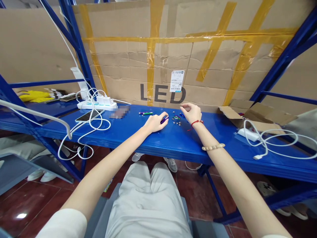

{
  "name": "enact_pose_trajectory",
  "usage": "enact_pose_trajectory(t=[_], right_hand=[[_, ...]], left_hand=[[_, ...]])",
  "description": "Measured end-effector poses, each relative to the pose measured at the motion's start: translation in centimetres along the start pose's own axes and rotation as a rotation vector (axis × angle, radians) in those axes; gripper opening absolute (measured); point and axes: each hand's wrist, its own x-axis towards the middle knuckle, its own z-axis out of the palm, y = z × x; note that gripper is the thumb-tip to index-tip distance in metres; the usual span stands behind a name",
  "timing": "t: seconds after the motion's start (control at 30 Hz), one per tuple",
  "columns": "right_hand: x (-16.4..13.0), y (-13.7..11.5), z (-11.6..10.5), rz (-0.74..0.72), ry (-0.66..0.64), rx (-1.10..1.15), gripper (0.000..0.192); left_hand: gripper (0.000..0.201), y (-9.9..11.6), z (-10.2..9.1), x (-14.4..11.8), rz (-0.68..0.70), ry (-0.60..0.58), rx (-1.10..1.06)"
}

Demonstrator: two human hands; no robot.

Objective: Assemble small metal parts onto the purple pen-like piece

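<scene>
Purple piece (164,120) between fingers (162,115) of the left hand (154,123)

Blue table (173,140), taped cardboard panel (179,56) behind, dark red floor (192,195)

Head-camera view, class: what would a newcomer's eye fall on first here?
First, the large cardboard behind the blue table, crossed with yellow tape and printed LED. Before it, the left hand holds a small dark piece, with loose little parts to its right. White cables tangle at the table's left.
</scene>
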Motion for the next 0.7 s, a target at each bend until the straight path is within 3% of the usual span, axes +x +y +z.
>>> enact_pose_trajectory(t=[0.37,0.6,0.7], right_hand=[[0.4,0.9,0.5,0.095,-0.077,0.083,0.024],[-0.1,-0.4,0.9,0.13,-0.479,0.38,0.027],[-0.4,-0.6,0.8,0.145,-0.582,0.48,0.025]], left_hand=[[0.025,-0.4,0.4,0.1,-0.04,0.011,0.009],[0.029,-0.1,0.1,0.0,0.006,-0.042,0.004],[0.029,-0.1,0.1,0.0,0.008,-0.053,0.014]])
